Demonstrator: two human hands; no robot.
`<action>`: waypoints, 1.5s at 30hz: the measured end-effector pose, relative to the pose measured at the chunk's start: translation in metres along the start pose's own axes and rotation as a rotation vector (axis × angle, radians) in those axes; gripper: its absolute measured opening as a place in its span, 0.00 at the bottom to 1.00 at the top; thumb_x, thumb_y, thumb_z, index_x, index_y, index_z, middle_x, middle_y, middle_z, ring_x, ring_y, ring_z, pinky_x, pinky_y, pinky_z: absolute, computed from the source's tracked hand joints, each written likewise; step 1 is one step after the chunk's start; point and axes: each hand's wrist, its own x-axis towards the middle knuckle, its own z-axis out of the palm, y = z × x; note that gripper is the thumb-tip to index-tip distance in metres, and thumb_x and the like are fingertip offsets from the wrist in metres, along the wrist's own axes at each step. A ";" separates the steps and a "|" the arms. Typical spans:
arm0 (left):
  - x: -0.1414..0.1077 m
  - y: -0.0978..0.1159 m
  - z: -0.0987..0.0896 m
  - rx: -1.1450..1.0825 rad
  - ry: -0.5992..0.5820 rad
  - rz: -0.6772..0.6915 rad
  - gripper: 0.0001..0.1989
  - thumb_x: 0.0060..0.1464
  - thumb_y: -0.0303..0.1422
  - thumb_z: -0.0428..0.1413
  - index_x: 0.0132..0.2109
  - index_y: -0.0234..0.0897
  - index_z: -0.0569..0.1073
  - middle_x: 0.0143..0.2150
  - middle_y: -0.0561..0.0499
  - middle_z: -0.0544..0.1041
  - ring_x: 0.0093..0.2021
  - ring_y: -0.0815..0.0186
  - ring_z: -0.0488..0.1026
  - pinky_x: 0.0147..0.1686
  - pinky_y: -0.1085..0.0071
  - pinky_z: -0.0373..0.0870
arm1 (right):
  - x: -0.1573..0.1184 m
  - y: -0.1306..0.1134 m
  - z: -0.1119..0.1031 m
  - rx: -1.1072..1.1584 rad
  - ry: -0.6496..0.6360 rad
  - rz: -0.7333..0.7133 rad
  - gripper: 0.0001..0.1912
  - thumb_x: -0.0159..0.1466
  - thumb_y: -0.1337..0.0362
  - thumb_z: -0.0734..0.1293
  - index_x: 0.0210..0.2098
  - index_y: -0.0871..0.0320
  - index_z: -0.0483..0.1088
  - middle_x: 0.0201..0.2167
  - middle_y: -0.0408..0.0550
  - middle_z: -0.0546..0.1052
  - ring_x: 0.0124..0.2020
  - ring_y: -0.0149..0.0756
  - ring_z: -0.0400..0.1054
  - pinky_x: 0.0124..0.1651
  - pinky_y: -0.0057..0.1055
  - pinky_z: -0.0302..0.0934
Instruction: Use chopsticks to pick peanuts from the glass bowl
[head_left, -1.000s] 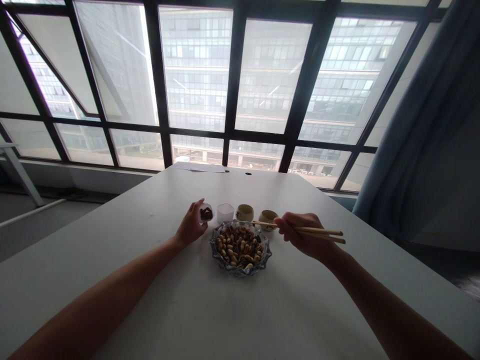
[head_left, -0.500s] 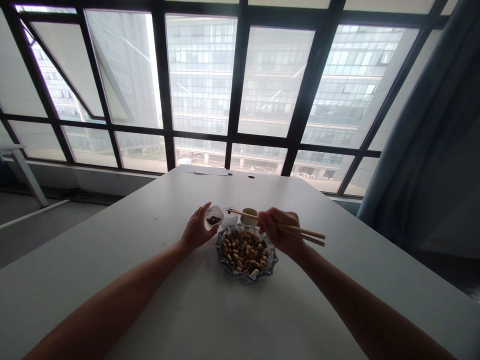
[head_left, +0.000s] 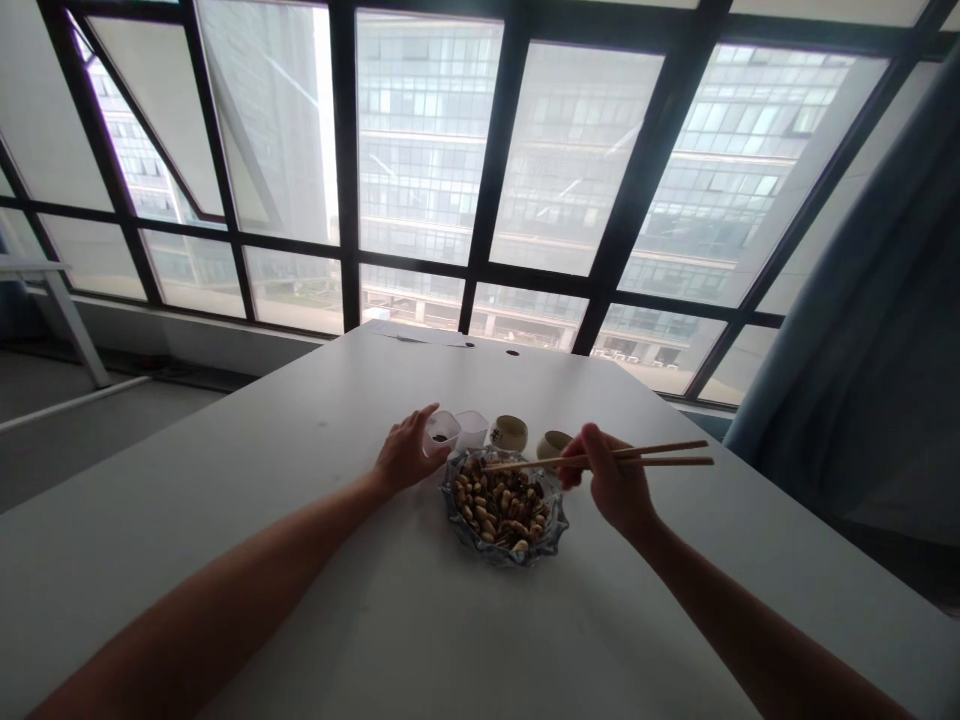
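My right hand is closed on a pair of wooden chopsticks, whose tips reach over the left back part of a scalloped glass bowl. Peanuts and darker seeds or nuts fill the bowl. Thumb and fingers of my left hand grip a small clear cup at the bowl's back left, with a few dark pieces in it. A second clear cup stands right beside it. Whether the chopstick tips pinch anything is too small to tell.
Behind the bowl stand a beige cup with dark marks and another beige cup, partly behind my right hand. White sheets lie at the far end of the white table. A blue curtain hangs at right.
My right hand has moved right and the chopstick tips have gone from over the clear cups down to the bowl. The left hand's cup looks more upright. The whole view has shifted slightly.
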 end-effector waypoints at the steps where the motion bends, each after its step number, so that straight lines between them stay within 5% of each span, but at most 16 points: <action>1: 0.000 0.000 0.000 0.005 -0.006 -0.011 0.36 0.52 0.40 0.60 0.65 0.41 0.58 0.60 0.40 0.71 0.57 0.50 0.71 0.57 0.51 0.67 | -0.004 -0.001 -0.008 0.012 -0.032 0.063 0.31 0.61 0.35 0.63 0.20 0.56 0.69 0.10 0.45 0.70 0.12 0.32 0.65 0.16 0.28 0.61; 6: 0.000 -0.002 0.001 0.028 -0.016 -0.044 0.36 0.51 0.41 0.61 0.64 0.41 0.59 0.61 0.40 0.71 0.57 0.49 0.72 0.56 0.52 0.68 | -0.022 0.006 -0.025 0.034 -0.263 0.307 0.31 0.57 0.35 0.66 0.20 0.58 0.69 0.08 0.44 0.69 0.08 0.31 0.62 0.12 0.25 0.55; 10: 0.000 -0.003 0.002 0.046 -0.030 -0.061 0.35 0.52 0.41 0.60 0.64 0.40 0.59 0.61 0.40 0.71 0.57 0.48 0.72 0.55 0.51 0.69 | -0.038 0.021 -0.017 0.023 -0.336 0.291 0.30 0.59 0.36 0.65 0.22 0.59 0.69 0.11 0.42 0.70 0.10 0.29 0.62 0.13 0.23 0.54; 21: 0.001 -0.002 0.003 0.042 -0.070 -0.110 0.33 0.53 0.41 0.59 0.64 0.39 0.61 0.58 0.41 0.73 0.52 0.51 0.75 0.51 0.55 0.71 | -0.064 0.046 -0.005 -0.040 0.096 0.030 0.23 0.65 0.43 0.64 0.27 0.56 0.70 0.16 0.43 0.71 0.15 0.31 0.65 0.18 0.27 0.60; 32: 0.002 0.002 0.001 0.074 -0.135 -0.129 0.34 0.55 0.42 0.56 0.65 0.32 0.61 0.63 0.37 0.69 0.59 0.50 0.70 0.58 0.56 0.67 | -0.064 0.042 0.002 0.084 0.231 0.035 0.29 0.63 0.38 0.63 0.23 0.58 0.70 0.12 0.42 0.68 0.12 0.27 0.59 0.14 0.24 0.53; 39: 0.002 0.000 0.002 0.069 -0.130 -0.116 0.34 0.55 0.43 0.56 0.65 0.31 0.61 0.62 0.37 0.70 0.58 0.50 0.71 0.56 0.57 0.69 | -0.073 0.032 0.008 0.061 0.074 -0.022 0.28 0.67 0.43 0.60 0.20 0.57 0.67 0.10 0.41 0.65 0.12 0.27 0.57 0.15 0.24 0.50; 45: 0.002 0.001 0.001 0.082 -0.126 -0.109 0.35 0.55 0.43 0.56 0.65 0.31 0.61 0.61 0.36 0.70 0.57 0.49 0.72 0.55 0.57 0.70 | -0.076 0.025 0.009 -0.324 -0.142 -0.336 0.20 0.69 0.59 0.62 0.21 0.57 0.65 0.16 0.41 0.67 0.17 0.27 0.59 0.22 0.24 0.54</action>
